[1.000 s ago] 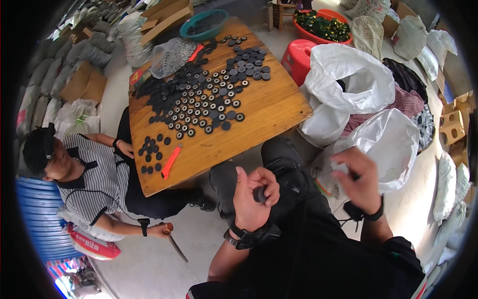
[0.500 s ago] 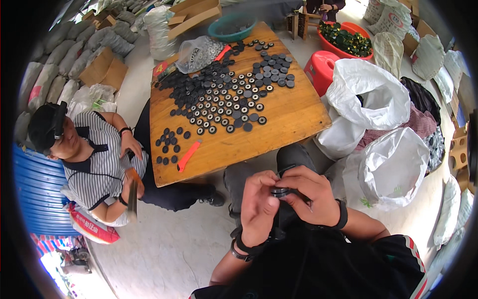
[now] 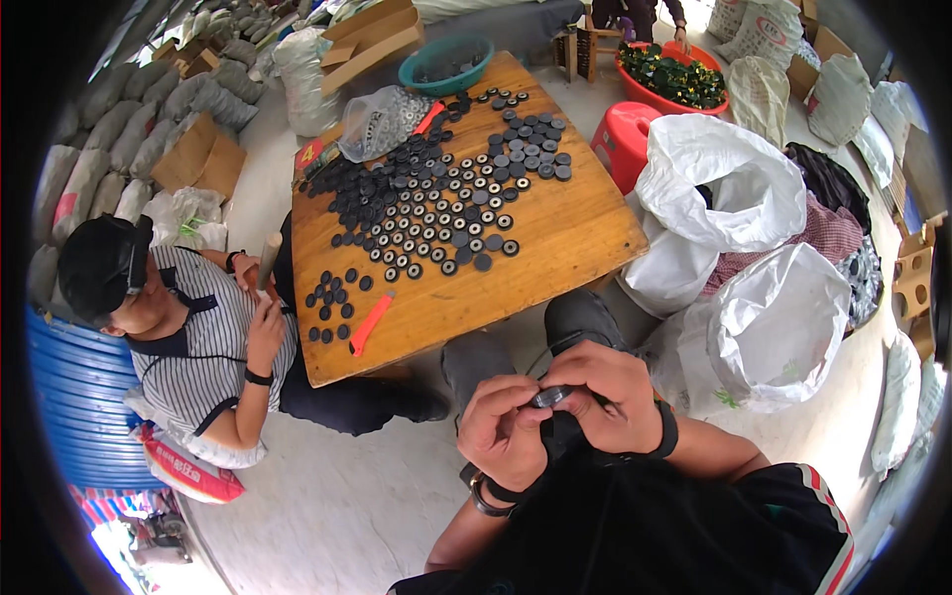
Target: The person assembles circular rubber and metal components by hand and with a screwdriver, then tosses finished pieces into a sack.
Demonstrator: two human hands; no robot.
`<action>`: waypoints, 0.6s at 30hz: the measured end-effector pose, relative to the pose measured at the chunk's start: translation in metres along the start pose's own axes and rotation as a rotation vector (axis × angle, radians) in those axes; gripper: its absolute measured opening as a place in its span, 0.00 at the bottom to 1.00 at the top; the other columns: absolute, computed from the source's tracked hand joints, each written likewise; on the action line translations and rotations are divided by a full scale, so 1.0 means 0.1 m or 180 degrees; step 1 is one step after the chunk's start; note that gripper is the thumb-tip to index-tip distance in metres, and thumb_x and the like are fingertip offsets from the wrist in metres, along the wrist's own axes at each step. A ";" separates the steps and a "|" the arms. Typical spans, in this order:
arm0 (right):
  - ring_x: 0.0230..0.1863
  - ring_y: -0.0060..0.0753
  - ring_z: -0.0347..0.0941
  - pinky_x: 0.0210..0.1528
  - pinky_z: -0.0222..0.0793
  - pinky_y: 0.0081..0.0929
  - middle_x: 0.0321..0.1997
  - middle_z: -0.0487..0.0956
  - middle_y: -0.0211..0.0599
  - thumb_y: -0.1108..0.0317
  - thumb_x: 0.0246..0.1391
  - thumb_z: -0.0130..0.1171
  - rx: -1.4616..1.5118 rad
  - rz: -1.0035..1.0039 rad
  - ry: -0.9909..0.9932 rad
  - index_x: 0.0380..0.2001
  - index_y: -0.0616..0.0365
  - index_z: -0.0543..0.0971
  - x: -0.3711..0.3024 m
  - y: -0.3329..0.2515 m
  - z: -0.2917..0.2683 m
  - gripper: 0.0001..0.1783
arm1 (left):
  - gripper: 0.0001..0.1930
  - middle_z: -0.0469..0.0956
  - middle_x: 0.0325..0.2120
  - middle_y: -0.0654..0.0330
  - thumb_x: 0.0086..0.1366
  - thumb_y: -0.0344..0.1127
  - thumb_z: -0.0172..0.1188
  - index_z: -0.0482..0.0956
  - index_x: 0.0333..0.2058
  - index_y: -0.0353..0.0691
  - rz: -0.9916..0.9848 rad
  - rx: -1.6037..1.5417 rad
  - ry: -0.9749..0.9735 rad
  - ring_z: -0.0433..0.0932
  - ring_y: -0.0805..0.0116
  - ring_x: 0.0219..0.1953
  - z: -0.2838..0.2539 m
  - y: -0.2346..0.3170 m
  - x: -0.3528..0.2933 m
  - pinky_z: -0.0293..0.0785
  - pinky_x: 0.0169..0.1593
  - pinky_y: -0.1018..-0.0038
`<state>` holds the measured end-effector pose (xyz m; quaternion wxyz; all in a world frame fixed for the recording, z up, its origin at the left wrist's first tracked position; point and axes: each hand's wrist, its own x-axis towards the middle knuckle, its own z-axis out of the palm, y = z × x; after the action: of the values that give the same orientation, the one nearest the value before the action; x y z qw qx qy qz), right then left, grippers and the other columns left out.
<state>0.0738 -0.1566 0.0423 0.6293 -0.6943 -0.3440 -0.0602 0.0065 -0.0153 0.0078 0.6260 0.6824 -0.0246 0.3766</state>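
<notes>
In front of my lap, a small black round disc [image 3: 551,397] with a grooved edge sits between the fingertips of both hands. My left hand [image 3: 504,431] pinches it from the left, fingers curled. From the other side my right hand [image 3: 613,397] grips it with thumb and fingers. Just beyond is a wooden table [image 3: 565,233], its far half covered with similar discs. Many there show pale metal centres [image 3: 446,213]; others lie plain dark side up [image 3: 531,144]. A small separate group of black discs [image 3: 337,296] lies at the table's near left, beside a red-handled utility knife [image 3: 372,325].
At my left a co-worker [image 3: 198,327] holds a wooden-handled tool [image 3: 268,260]. A clear plastic bag of small parts [image 3: 382,124] and a teal basin [image 3: 446,67] stand at the back. Right of the table are a red stool [image 3: 625,149] and open white sacks [image 3: 729,188].
The co-worker's tool has swung up, from low by the lap to upright before the chest. Between my fingers the disc has tilted, its flat face now showing more. The view has shifted slightly.
</notes>
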 end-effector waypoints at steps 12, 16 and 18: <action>0.33 0.23 0.80 0.37 0.76 0.20 0.43 0.81 0.38 0.75 0.64 0.63 0.1176 0.0726 -0.0232 0.44 0.64 0.85 0.05 0.11 -0.11 0.08 | 0.15 0.80 0.48 0.46 0.63 0.16 0.66 0.79 0.49 0.29 -0.1546 -0.2305 -0.0815 0.84 0.60 0.44 -0.20 -0.09 0.11 0.84 0.50 0.67; 0.33 0.22 0.79 0.36 0.73 0.20 0.41 0.82 0.37 0.76 0.62 0.64 0.0955 0.0842 -0.0276 0.42 0.62 0.86 0.02 0.10 -0.13 0.07 | 0.22 0.80 0.49 0.48 0.55 0.12 0.70 0.81 0.49 0.30 -0.1761 -0.1486 -0.0832 0.84 0.64 0.44 -0.22 0.12 0.22 0.83 0.49 0.71; 0.34 0.22 0.79 0.35 0.72 0.20 0.40 0.82 0.36 0.76 0.62 0.65 0.1043 0.1111 -0.0292 0.42 0.61 0.86 0.03 0.03 -0.15 0.07 | 0.23 0.80 0.49 0.49 0.52 0.12 0.72 0.82 0.48 0.30 -0.1736 -0.1173 -0.0831 0.83 0.65 0.43 -0.23 0.15 0.26 0.83 0.48 0.72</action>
<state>0.0828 -0.1691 0.0440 0.7181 -0.6339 -0.2522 0.1376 0.0057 0.0131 0.0331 0.8077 0.5819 0.0111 0.0943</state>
